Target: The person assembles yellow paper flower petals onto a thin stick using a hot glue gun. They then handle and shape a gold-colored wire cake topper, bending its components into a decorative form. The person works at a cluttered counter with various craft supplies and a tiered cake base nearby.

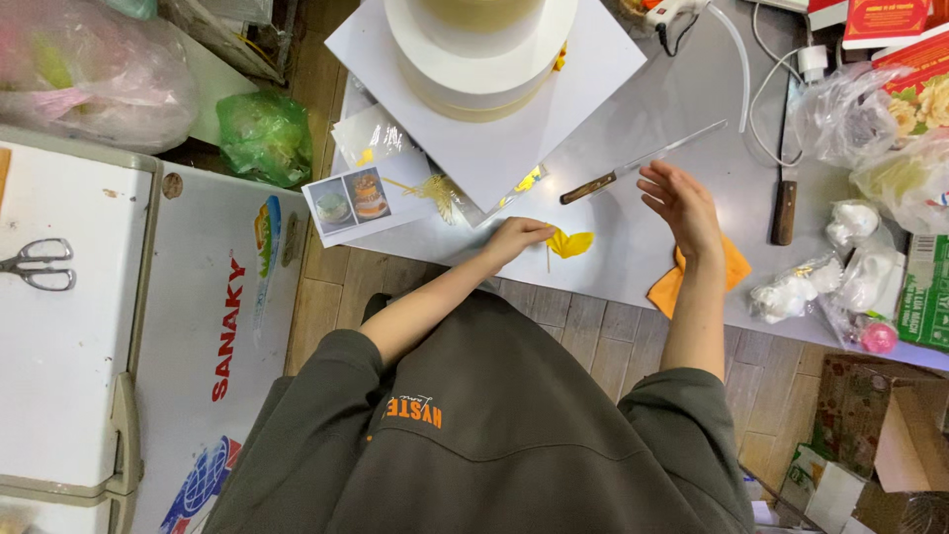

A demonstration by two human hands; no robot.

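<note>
Yellow leaf-shaped decoration (pixel 571 242) is lain flat on the grey worktop (pixel 682 99), touching the fingertips of the left hand (pixel 516 238), which is curled down over the leaf's near edge; whether it is truly pinched cannot be told from this angle. A thin stem is seen just below that hand. The right hand (pixel 682 206) is held open with fingers spread, palm turned inward, just above an orange cloth (pixel 664 289) that is partly covered by the wrist. Beyond the right hand's fingertips a long knife with a wooden handle (pixel 633 164) is laid on the worktop. Further beyond the left hand a white tiered cake (pixel 480 54) is set on a white square board (pixel 504 148). A printed photo card (pixel 354 203) is placed to the outer side of the left hand.
</note>
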